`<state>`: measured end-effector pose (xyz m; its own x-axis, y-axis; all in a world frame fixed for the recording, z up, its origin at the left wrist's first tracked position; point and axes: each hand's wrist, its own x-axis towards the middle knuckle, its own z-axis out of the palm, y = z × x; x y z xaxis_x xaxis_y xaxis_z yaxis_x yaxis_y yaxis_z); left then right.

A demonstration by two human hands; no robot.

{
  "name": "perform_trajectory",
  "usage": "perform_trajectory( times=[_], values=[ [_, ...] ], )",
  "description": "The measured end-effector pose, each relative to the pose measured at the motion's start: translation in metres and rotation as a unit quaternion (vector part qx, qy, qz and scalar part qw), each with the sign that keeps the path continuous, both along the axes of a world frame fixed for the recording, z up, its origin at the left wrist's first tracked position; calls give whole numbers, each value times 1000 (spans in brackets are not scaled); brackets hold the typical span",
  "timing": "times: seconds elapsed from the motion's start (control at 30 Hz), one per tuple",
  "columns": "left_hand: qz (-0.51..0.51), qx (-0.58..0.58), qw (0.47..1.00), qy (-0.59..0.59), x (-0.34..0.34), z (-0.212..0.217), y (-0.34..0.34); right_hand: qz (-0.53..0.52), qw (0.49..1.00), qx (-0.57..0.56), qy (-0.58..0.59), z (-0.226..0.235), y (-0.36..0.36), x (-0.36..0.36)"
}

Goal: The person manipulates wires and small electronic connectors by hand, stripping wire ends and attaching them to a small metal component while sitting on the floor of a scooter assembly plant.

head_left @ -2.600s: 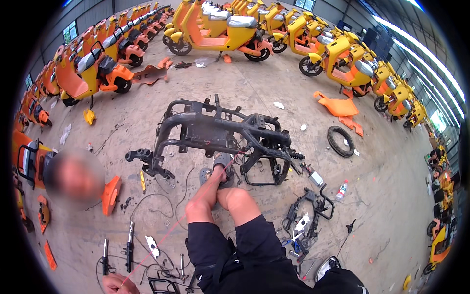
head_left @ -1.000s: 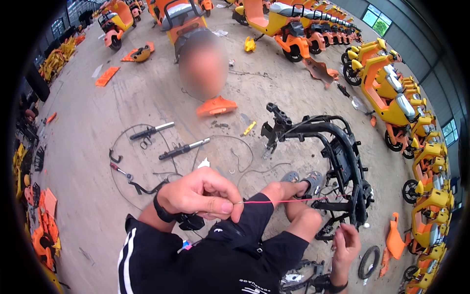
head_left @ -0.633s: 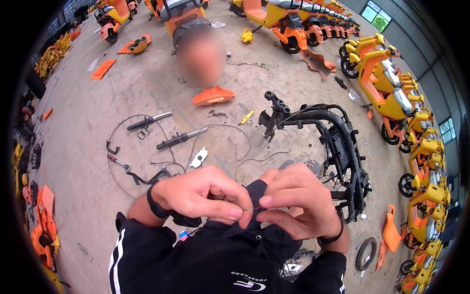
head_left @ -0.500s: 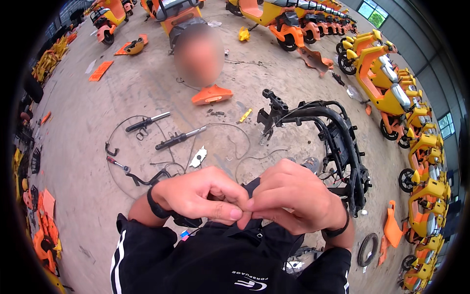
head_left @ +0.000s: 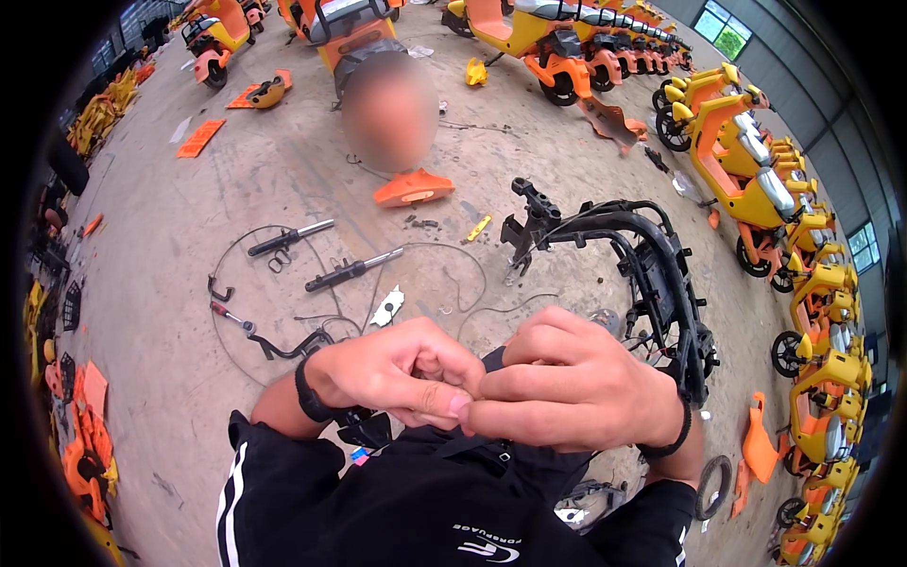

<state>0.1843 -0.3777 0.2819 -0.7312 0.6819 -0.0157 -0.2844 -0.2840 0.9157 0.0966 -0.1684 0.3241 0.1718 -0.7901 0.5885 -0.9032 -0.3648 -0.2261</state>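
My left hand and my right hand meet in front of my chest, fingertips pressed together. Both are closed in a pinch, and whatever sits between the fingers is hidden. A black scooter frame stands on the floor to the right, beyond my right hand. Two black fork legs with shiny tubes lie on the floor ahead to the left. Near my left wrist are a black bent handlebar part and a ratchet-like tool with a red end.
Thin black cables curl over the concrete. An orange panel and a small yellow piece lie ahead. Rows of yellow-orange scooters line the right and back. A tyre lies at lower right, with orange panels beside it.
My right hand has turned so its fingers lie more level over the left fingertips. The left thumb now presses against the right fingers. The view has shifted slightly.
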Motion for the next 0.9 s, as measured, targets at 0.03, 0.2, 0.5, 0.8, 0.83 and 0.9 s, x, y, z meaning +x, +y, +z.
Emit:
perform_trajectory(
  times=[0.03,0.2,0.5,0.8,0.83,0.9],
  values=[
    [3,4,1000,-7,0,-1,0,3,1000,0,0,0,0,-1],
    [11,43,998,-45,1,-8,-2,6,998,65,-8,3,5,-9],
    [5,65,996,-58,-1,-6,-2,-38,981,-11,-192,-6,12,-8],
    [-7,36,999,-22,-3,-3,-6,-15,1000,5,-10,1,-6,-6],
    [-1,33,999,-18,-3,-4,-7,-14,1000,3,-4,0,-8,-7],
    [8,29,999,-19,-1,-4,-7,-12,1000,-2,10,1,-10,-7]
  ],
)
